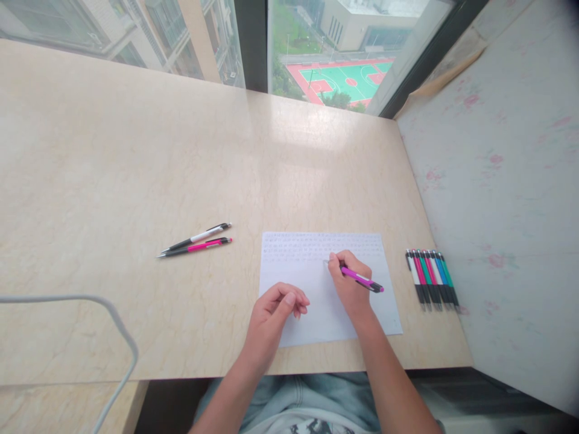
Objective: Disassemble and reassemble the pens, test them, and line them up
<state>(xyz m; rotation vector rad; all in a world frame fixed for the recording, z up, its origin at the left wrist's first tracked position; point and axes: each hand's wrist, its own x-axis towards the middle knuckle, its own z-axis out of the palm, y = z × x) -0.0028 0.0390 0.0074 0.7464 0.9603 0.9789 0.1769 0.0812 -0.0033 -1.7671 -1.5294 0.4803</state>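
My right hand (pixel 349 282) is closed around a purple and black pen (pixel 362 279), with its tip on a white sheet of paper (pixel 312 265). Faint lines of writing fill the top part of the sheet. My left hand (pixel 277 311) rests on the sheet's lower left part with its fingers curled loosely and nothing visible in them. Two pens, one white and black (pixel 202 235) and one pink and black (pixel 199 246), lie side by side to the left of the paper.
Several coloured pens (pixel 431 278) lie in a row at the right edge of the beige marble table (pixel 136 181). A window (pixel 325 54) runs behind the table. A patterned wall (pixel 506 199) stands at right. A grey cable (pixel 113 325) loops at lower left.
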